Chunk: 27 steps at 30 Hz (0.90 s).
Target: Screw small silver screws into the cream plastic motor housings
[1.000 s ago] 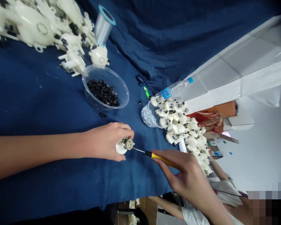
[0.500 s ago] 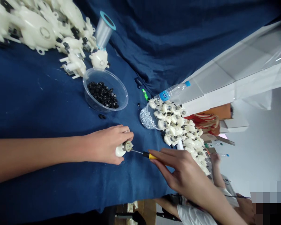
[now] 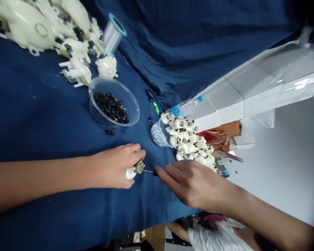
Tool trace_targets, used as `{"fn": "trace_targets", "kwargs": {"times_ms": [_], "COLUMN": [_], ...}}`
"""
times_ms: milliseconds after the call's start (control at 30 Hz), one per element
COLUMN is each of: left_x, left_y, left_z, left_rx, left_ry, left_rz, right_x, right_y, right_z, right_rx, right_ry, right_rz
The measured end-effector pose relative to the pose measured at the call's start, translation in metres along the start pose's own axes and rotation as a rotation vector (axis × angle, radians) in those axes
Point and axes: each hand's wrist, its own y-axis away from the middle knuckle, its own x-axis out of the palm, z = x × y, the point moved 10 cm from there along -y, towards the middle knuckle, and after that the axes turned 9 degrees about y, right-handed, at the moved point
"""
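Head view:
L hand (image 3: 112,167): curled round white plastic housing (image 3: 131,173), firm hold.
Housing: just past L hand, long axis ~horiz., grey end cap (image 3: 139,167) facing R hand.
R hand (image 3: 193,183): pinches screwdriver (image 3: 155,172), tip at cap.
Tip: keep shaft square to cap.
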Motion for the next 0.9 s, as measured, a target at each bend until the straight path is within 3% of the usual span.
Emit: {"fn": "trace_targets", "kwargs": {"times_ms": [100,267,400,500,600,800,900], "left_x": [0.001,0.004,0.004,0.005,0.006,0.007,0.01], "left_y": [0.0,0.0,-0.001,0.001,0.004,0.0,-0.001], "left_z": [0.002,0.005,0.002,-0.002,-0.002,0.008,0.011], "left_rx": [0.007,-0.028,-0.034,-0.035,-0.049,-0.106,-0.12], "left_ry": [0.009,0.033,0.033,0.023,0.017,0.013,0.027], "left_rz": [-0.007,-0.016,-0.015,-0.008,-0.001,-0.007,0.002], "right_x": [0.007,0.041,0.072,0.079,0.067,0.024,0.008], "right_y": [0.003,0.016,0.033,0.041,0.041,0.031,0.016], "right_z": [-0.014,-0.041,-0.041,-0.033,-0.038,-0.054,-0.034], "right_rx": [0.171,0.693,1.122,1.254,1.193,0.878,0.489], "right_ry": [-0.216,-0.787,-1.121,-1.309,-1.271,-0.808,-0.525], "right_rz": [0.019,0.21,0.455,0.543,0.477,0.2,0.13]}}
